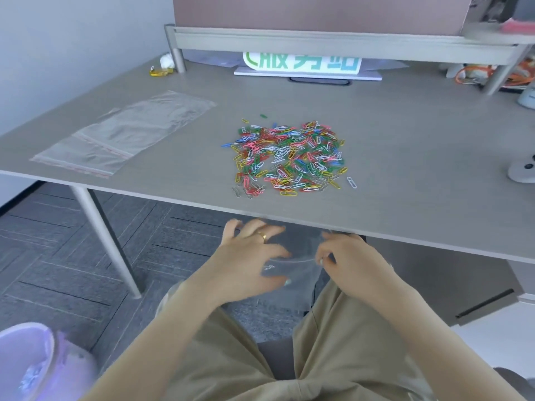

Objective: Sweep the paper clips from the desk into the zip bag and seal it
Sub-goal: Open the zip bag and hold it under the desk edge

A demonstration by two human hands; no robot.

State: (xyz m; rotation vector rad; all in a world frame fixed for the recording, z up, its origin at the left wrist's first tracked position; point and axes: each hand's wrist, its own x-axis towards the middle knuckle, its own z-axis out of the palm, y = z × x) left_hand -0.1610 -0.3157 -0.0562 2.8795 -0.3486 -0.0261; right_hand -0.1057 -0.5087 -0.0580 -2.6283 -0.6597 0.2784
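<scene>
A heap of coloured paper clips [289, 157] lies on the grey desk [405, 140], close to its front edge. Below that edge, over my lap, my left hand [252, 256] and my right hand [350, 261] hold a clear zip bag [298, 267] between them, each gripping one side of its mouth. The bag is transparent and blurred, so its outline is faint. A single clip [268, 267] shows by my left fingers, at or inside the bag. A ring is on my left hand.
More clear zip bags [121, 131] lie flat at the desk's left. A white sign with green characters [304, 63] stands under a raised shelf [333, 41] at the back. Cables [477, 75] and white objects [521, 172] sit right. A purple bin [31, 363] stands left on the floor.
</scene>
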